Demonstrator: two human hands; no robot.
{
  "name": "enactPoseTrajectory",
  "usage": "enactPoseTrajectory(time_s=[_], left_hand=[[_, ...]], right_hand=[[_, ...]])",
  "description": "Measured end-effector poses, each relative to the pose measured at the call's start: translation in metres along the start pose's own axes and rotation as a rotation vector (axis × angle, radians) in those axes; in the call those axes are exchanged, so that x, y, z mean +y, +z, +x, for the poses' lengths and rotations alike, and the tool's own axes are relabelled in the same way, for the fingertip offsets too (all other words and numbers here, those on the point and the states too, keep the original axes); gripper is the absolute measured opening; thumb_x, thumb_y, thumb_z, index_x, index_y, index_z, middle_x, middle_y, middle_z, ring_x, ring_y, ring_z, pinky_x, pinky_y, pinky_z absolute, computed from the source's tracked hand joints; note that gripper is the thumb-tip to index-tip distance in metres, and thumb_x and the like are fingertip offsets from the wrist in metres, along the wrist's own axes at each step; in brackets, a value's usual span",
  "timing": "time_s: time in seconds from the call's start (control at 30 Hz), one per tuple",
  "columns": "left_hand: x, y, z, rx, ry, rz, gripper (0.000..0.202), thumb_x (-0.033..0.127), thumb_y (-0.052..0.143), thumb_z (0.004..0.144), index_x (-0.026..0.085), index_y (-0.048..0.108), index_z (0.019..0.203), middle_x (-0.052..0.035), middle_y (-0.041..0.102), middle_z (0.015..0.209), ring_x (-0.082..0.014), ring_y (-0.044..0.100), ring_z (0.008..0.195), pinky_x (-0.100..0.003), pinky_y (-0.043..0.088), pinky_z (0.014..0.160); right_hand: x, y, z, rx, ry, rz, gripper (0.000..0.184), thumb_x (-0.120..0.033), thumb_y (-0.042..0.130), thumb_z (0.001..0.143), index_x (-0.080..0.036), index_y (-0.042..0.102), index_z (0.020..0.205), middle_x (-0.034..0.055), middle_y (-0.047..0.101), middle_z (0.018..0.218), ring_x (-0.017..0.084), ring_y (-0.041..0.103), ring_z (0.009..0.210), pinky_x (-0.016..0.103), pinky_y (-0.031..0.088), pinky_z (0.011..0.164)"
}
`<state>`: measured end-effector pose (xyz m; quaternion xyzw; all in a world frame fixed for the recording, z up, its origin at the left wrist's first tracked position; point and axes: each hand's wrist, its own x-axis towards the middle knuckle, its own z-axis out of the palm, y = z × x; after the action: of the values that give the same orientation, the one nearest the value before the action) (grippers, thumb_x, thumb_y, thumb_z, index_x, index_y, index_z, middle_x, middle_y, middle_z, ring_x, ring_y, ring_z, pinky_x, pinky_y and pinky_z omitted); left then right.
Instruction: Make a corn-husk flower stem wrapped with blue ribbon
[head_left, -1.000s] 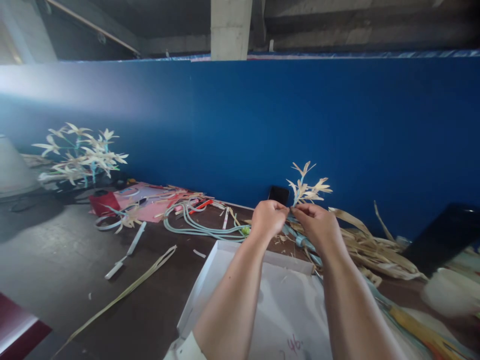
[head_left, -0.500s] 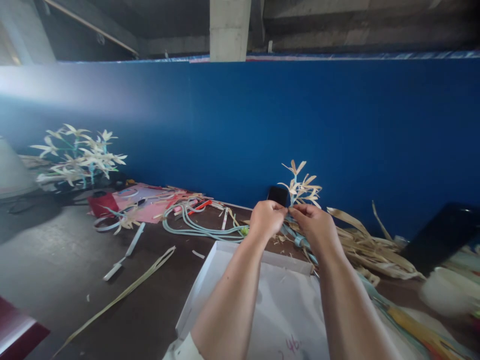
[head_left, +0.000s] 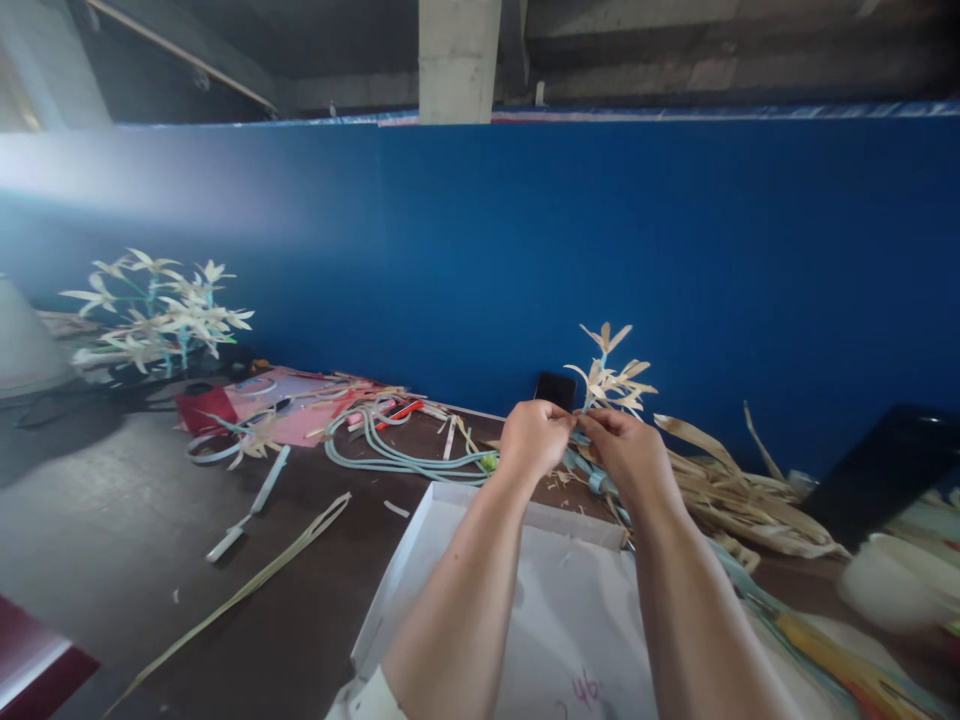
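Note:
Both hands meet above the far edge of a shallow white tray (head_left: 420, 560). My left hand (head_left: 534, 438) is closed in a pinch at the base of a small sprig of dried straw leaves (head_left: 611, 375) on a pale blue stem. My right hand (head_left: 628, 455) is closed too, its fingers pinched on the same stem just right of the left hand. The sprig stands upright above the knuckles, against the blue wall. What the fingertips press between them is hidden.
A heap of dried straw strips (head_left: 739, 490) lies right of the hands. Pale blue cords (head_left: 390, 450), loose strips and pink paper (head_left: 285, 395) litter the dark table (head_left: 112, 530). A finished leafy spray (head_left: 161, 315) stands far left. A dark phone (head_left: 556, 388) leans on the blue wall.
The sprig's top swung left half a second ago and has swung back right, as the stem turns between the fingers. Hands stay in place.

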<state>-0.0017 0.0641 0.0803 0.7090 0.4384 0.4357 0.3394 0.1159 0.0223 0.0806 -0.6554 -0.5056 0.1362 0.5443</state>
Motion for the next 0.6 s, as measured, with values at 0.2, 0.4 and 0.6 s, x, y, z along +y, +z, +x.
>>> enactPoseTrajectory(time_s=[0.2,0.4,0.6], left_hand=[[0.0,0.0,0.001,0.001,-0.003,0.005,0.024,0.037,0.056,0.076,0.019,0.071,0.08,-0.0066,0.07,0.076,-0.0174,0.061,0.071,-0.025,0.041,0.062],[0.001,-0.001,0.0,-0.001,-0.012,0.001,0.023,0.037,0.056,0.076,0.018,0.071,0.079,-0.0064,0.07,0.077,-0.0175,0.062,0.073,-0.025,0.042,0.064],[0.001,-0.002,0.0,-0.016,-0.038,-0.002,0.023,0.037,0.057,0.076,0.018,0.07,0.08,-0.0062,0.07,0.079,-0.017,0.062,0.074,-0.025,0.043,0.065]], right_hand=[[-0.003,0.0,-0.001,-0.013,0.075,0.073,0.034,-0.045,0.062,0.068,-0.017,0.071,0.084,-0.0032,0.05,0.044,0.01,0.041,0.04,0.023,0.029,0.04],[0.003,0.0,0.003,0.013,0.037,0.073,0.036,-0.046,0.066,0.064,-0.015,0.071,0.081,-0.0029,0.05,0.046,0.01,0.038,0.041,0.024,0.028,0.041],[0.012,0.002,0.006,0.016,0.05,0.135,0.044,-0.049,0.069,0.06,-0.013,0.069,0.083,-0.0046,0.045,0.044,0.01,0.036,0.041,0.024,0.026,0.04]])
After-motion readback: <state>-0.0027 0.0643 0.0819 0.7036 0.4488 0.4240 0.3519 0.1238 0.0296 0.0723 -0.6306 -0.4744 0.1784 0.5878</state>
